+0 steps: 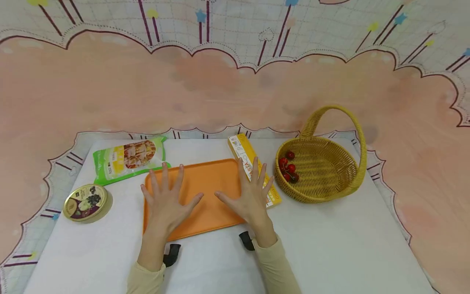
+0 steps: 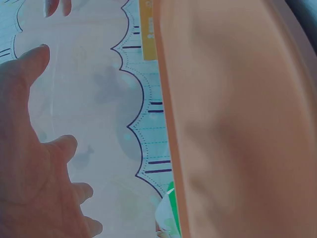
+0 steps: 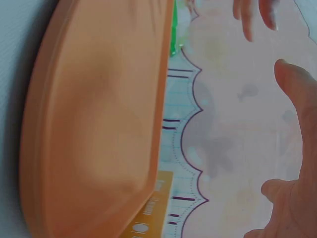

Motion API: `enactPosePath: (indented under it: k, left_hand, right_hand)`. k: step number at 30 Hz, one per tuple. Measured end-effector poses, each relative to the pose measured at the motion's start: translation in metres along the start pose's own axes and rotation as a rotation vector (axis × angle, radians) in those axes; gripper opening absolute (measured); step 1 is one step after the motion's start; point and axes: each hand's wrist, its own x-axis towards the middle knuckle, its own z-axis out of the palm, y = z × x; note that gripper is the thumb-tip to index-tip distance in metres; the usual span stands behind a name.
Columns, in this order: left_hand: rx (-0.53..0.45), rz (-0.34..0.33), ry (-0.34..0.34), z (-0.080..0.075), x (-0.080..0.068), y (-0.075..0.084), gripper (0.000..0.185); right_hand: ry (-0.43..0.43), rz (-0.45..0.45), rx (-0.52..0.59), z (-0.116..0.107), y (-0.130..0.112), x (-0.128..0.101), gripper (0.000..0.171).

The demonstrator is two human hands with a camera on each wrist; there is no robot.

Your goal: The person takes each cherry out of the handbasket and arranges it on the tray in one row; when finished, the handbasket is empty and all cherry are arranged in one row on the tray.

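Note:
Both hands hover over an orange tray (image 1: 205, 179) on the white table, palms down and fingers spread. The left hand (image 1: 165, 204) overlaps the tray's left part in the head view, and nothing is in its grasp. Over the right end of the tray is the right hand (image 1: 251, 200), also holding nothing; its fingers overlap a yellow pasta box (image 1: 244, 147) lying beside the tray. In the left wrist view the left hand (image 2: 29, 163) shows apart from the tray (image 2: 237, 119). The right wrist view likewise shows a gap between the right hand (image 3: 292, 198) and the tray (image 3: 99, 119).
A green food packet (image 1: 128, 159) lies at the back left, with a round tin (image 1: 87, 203) in front of it. On the right stands a wicker basket (image 1: 323, 171) with a tall handle and several red cherries (image 1: 288, 166) inside. A patterned cloth (image 1: 220, 94) hangs behind.

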Motion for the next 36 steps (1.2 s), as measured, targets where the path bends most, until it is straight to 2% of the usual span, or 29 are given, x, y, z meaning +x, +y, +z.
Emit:
enactPosePath:
  k: [3,9,17,21,28,36]
  left_hand:
    - [0.006,-0.022,0.001,-0.002,-0.005,-0.006,0.095]
    - [-0.017,-0.035,0.001,0.001,0.001,-0.010,0.095]
    - [0.003,-0.086,-0.008,-0.001,-0.001,-0.014,0.094]
    - [0.010,-0.100,-0.020,-0.004,-0.004,-0.018,0.093]
    - [0.088,-0.078,-0.028,-0.010,-0.002,-0.014,0.093]
    - [0.048,-0.135,-0.040,-0.014,-0.010,-0.018,0.093]
  right_hand:
    - [-0.008,-0.009,0.002,0.003,-0.004,-0.001,0.111]
    - [0.011,0.012,0.007,-0.003,0.000,-0.002,0.111]
    - [-0.032,0.012,0.023,-0.001,-0.006,-0.005,0.109]
    - [-0.041,-0.013,0.043,0.002,-0.011,-0.005,0.109]
    - [-0.048,-0.069,0.038,-0.002,-0.010,-0.003,0.108]
    - [-0.080,-0.086,0.034,0.004,-0.013,-0.008,0.110]
